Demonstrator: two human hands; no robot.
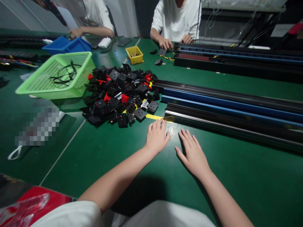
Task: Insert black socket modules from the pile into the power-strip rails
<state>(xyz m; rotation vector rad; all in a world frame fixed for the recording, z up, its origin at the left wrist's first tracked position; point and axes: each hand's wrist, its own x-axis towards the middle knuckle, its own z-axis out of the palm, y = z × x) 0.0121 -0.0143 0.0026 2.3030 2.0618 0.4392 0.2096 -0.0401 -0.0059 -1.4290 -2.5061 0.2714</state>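
My left hand (156,136) rests palm down on the green table (118,151), fingers a little apart, its fingertips by a yellow strip (153,116). My right hand (191,151) lies flat to the right of it, fingers spread, holding nothing. Beyond my left hand is a large pile of black socket modules (115,102) mixed with red and yellow parts. Just beyond both hands, long black rails (213,121) and a blue rail (224,106) run off to the right.
A green basket (80,80) holding black cable stands left of the pile, with blue bins (67,45) behind. A small yellow box (134,55) holds small parts. Across the table, a person (176,22) works beside more rails (236,64); another person (99,19) sits further left.
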